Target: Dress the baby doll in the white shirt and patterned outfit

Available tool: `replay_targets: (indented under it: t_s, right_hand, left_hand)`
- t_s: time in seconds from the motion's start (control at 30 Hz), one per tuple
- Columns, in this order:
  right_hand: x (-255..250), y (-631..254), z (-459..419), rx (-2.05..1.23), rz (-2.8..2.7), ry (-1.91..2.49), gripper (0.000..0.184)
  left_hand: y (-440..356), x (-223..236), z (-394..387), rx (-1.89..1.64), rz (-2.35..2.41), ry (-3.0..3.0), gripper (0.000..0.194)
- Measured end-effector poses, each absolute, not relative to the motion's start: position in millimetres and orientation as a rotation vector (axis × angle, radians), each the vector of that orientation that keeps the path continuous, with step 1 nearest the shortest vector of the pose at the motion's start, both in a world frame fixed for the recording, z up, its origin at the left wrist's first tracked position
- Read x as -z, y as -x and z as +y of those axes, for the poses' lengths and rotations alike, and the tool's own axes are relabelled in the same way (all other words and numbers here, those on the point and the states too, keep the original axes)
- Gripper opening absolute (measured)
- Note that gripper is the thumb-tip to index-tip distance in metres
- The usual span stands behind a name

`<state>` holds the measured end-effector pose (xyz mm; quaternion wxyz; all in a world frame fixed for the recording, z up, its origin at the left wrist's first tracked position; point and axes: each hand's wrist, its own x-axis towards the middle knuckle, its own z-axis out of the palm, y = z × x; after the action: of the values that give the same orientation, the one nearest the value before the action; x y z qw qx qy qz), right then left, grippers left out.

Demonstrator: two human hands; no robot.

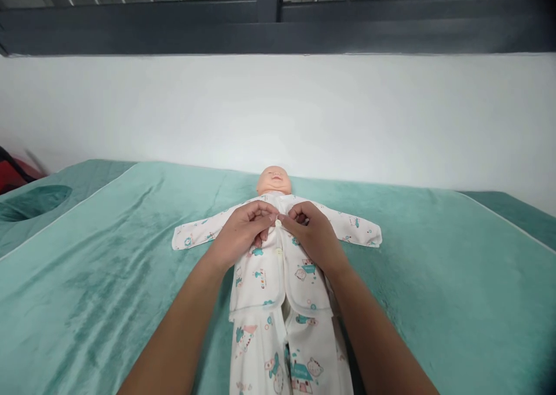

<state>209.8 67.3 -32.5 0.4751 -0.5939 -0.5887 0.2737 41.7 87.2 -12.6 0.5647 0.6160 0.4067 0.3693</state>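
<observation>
A baby doll [273,179] lies on its back on a teal blanket [108,267], head toward the wall, arms spread. It wears a white printed shirt [264,267] and matching trousers [278,354]. My left hand [243,230] pinches the left edge of the shirt front at the chest. My right hand [313,231] pinches the right edge. Fingertips of both hands meet at a small white button [278,223] on the shirt's front opening.
The blanket covers a bed that runs up to a white wall [304,111]. A dark window frame [269,24] with bars sits above. A darker teal pillow [30,201] and something red [11,175] lie at the far left.
</observation>
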Motion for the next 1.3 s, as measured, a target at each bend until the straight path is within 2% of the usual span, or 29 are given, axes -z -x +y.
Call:
replay_targets:
  t_s: [0.27,0.37,0.53,0.63,0.87,1.2,1.3]
  right_hand:
    - [35,-212,64,-0.738,-1.408,1.402,0.019]
    - [31,-209,55,-0.635,-1.514,1.386,0.017]
    - [17,-195,38,-0.392,-1.844,1.492,0.028]
    - [11,-192,32,-0.342,-1.961,1.549,0.030]
    - [5,-196,28,-0.423,-2.045,1.627,0.031]
    - [4,-204,28,-0.616,-2.037,1.569,0.030]
    - [14,-207,37,-0.649,-1.892,1.492,0.022]
  left_hand:
    - [-52,14,84,-0.990,1.201,-1.882,0.024]
    - [-53,17,86,-1.017,1.316,-1.951,0.026]
    - [-51,27,91,-1.203,1.278,-2.043,0.027]
    - [-49,33,96,-1.216,1.128,-2.220,0.037]
    - [-50,41,101,-1.056,1.189,-2.421,0.041]
    - [-51,38,104,-1.017,1.198,-2.312,0.040]
    - [-51,39,105,-1.034,1.171,-2.294,0.040]
